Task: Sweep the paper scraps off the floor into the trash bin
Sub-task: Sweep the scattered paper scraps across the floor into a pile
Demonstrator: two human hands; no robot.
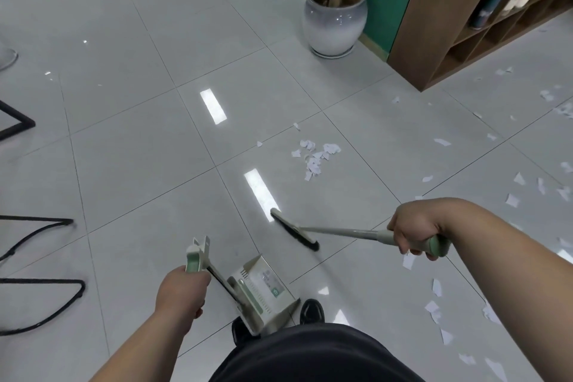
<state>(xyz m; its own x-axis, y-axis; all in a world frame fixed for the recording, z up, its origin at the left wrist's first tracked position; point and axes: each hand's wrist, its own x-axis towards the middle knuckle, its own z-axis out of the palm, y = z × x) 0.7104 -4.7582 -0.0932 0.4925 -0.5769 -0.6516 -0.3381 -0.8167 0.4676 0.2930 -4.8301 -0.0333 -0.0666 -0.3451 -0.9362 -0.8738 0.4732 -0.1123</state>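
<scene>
The scraps (314,158), clustered on the floor (130,170) beyond the broom (294,229) with more scattered right, look feather-light and flighty, needing gentle strokes; right hand (415,231) clenches its handle, left hand (183,290) the dustpan's (263,291).

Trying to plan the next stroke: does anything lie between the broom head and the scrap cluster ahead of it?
Nothing visible does: only bare tile floor separates the broom head from the scrap cluster. The dustpan, gripped by the left hand, sits nearer the person, off that line.
</scene>
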